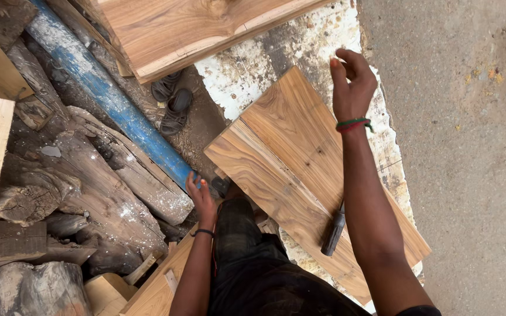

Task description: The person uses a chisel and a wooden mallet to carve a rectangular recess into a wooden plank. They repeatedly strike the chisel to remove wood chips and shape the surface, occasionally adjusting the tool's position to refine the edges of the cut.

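Right hand (pixel 352 82) is raised over the far end of the wide brown grained wooden plank (pixel 300 169), grip loosely curled and holding nothing, not touching the wood. Left hand (pixel 201 196) sits low by the plank's near-left corner, fingers half spread against the end of the blue painted round pole (pixel 106 96); can't tell if it actually clasps it. Plank lies flat and diagonal on the ground, a dark-handled tool (pixel 334 231) resting on it beside the right forearm; weathered grey logs (pixel 95 187) to the left.

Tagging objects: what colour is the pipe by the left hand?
Blue, worn to white patches, on the pipe touched by the left hand; head view.
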